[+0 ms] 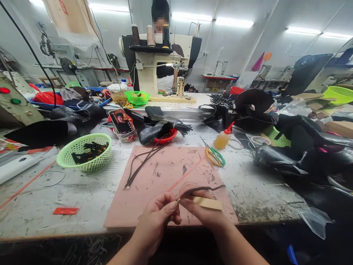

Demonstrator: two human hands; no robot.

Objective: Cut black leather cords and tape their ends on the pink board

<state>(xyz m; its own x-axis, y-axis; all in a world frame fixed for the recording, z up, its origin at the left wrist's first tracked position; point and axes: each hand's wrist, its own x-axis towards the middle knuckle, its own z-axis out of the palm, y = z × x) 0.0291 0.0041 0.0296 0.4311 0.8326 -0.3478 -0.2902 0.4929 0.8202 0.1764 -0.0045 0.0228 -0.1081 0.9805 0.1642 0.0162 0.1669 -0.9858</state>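
Observation:
My left hand (158,215) and my right hand (200,208) meet over the near edge of a pink work mat (165,173). Both are closed in a pinch. My left fingers grip a thin pink rod (187,175) that slants up to the right. My right fingers hold a dark lace (204,189) curving right, with a tan paper strip (208,202) lying across that hand. Two more dark laces (142,163) lie on the mat's left part.
Yellow-green scissors (214,155) and a glue bottle (223,138) lie right of the mat. A green basket (85,151) stands at the left, a phone (121,121) and red dish (165,137) behind. Black leather pieces (300,154) pile at the right. Another person sits behind a sewing machine (162,62).

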